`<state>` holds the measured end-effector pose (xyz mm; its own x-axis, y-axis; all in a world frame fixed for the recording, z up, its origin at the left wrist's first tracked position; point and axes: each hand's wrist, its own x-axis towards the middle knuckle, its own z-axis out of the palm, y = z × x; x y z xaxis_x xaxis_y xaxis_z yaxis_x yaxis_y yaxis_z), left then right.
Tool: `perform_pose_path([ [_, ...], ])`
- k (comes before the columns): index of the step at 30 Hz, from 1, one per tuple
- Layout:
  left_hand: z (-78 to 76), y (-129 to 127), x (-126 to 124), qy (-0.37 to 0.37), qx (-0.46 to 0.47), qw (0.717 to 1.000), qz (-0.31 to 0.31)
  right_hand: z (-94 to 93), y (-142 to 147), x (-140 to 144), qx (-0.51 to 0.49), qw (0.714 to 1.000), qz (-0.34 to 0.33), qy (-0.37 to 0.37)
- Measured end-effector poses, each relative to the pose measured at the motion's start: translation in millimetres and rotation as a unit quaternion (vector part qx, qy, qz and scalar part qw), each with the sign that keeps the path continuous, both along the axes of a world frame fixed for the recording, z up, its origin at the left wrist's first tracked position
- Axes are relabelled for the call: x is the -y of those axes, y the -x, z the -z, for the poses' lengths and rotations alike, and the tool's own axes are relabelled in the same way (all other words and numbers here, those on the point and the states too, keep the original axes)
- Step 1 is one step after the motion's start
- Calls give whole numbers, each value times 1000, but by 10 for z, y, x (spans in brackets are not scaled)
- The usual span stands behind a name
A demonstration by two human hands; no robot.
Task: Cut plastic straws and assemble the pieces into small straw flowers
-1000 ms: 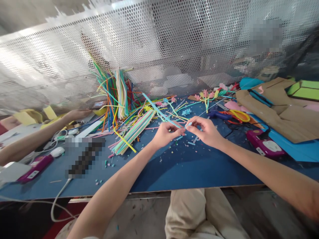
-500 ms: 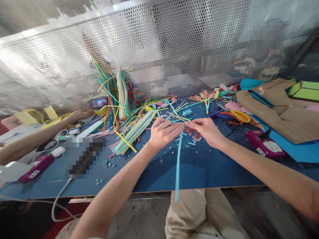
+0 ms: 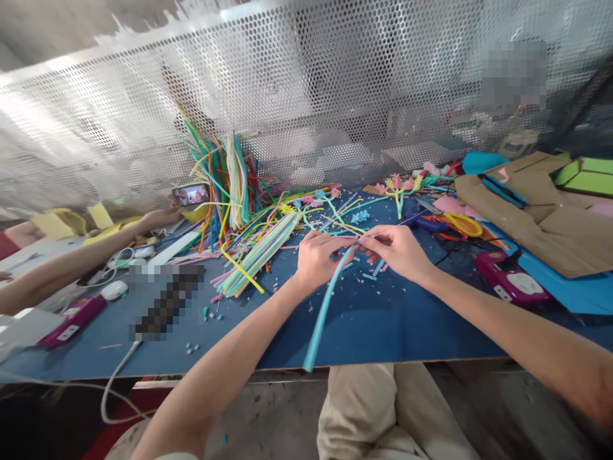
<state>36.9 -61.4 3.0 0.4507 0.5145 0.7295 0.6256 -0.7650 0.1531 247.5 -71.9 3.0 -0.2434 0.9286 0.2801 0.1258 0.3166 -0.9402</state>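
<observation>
A light-blue pipe cleaner (image 3: 324, 313) hangs from my fingertips toward the table's front edge, its free end slanting down to the left. My left hand (image 3: 317, 259) is closed, its fingers pinching the upper part of the stem. My right hand (image 3: 398, 250) pinches at the same spot, thumb and forefinger together, the fingertips of both hands nearly touching. A thin dark wire or thread sticks out past the right hand. Behind lie a bundle of pastel pipe cleaners (image 3: 261, 255) and a blue leaf-shaped piece (image 3: 360, 216). What exactly sits between the fingertips is hidden.
Many upright coloured pipe cleaners (image 3: 223, 191) stand at the back by a perforated metal screen (image 3: 335, 96). To the right are yellow-handled scissors (image 3: 462, 225), a purple box (image 3: 510, 278) and brown paper (image 3: 565, 217). Another person's arm (image 3: 96, 249) reaches in at left, near a phone (image 3: 190, 194).
The blue pipe cleaner's free end has swung left, from nearly straight down to a slant. My left hand has turned and shifted slightly right; the right hand stays almost in place.
</observation>
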Motion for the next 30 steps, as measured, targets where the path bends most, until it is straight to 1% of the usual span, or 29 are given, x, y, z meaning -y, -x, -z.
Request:
perform_pose_path([
  [2, 7, -22, 1, 87, 59, 994, 21, -15, -12, 25, 42, 998, 20, -51],
  [4, 8, -35, -4, 180, 114, 976, 49, -29, -18, 48, 73, 992, 36, -95],
  [6, 2, -40, -10, 252, 151, 953, 73, -39, -24, 60, 93, 984, 42, -147],
  [9, -12, -45, -11, 308, 183, 930, 88, -41, -40, 49, 119, 963, 42, -238],
  [11, -18, -48, -9, 337, 203, 915, 95, -36, -56, 31, 129, 951, 40, -278],
  [16, -7, -27, -17, 424, 248, 860, 137, -42, -94, 5, 130, 943, 27, -305],
  [18, -11, -3, -25, 447, 242, 848, 153, -52, -111, -1, 120, 946, 10, -300],
  [20, -28, 24, -34, 452, 215, 851, 160, -59, -134, -14, 114, 952, -14, -283],
  [21, -41, 37, -41, 445, 197, 859, 161, -59, -149, -24, 115, 955, -25, -273],
  [24, -84, 69, -65, 391, 126, 896, 168, -49, -197, -62, 139, 956, -52, -253],
  [26, -108, 81, -76, 356, 78, 913, 182, -40, -225, -85, 161, 952, -77, -247],
  [27, -115, 84, -77, 354, 59, 914, 191, -36, -236, -95, 168, 951, -93, -244],
  [28, -119, 84, -74, 364, 47, 909, 198, -35, -245, -102, 170, 949, -111, -240],
  [30, -112, 79, -59, 415, 44, 885, 207, -36, -257, -109, 158, 953, -140, -217],
])
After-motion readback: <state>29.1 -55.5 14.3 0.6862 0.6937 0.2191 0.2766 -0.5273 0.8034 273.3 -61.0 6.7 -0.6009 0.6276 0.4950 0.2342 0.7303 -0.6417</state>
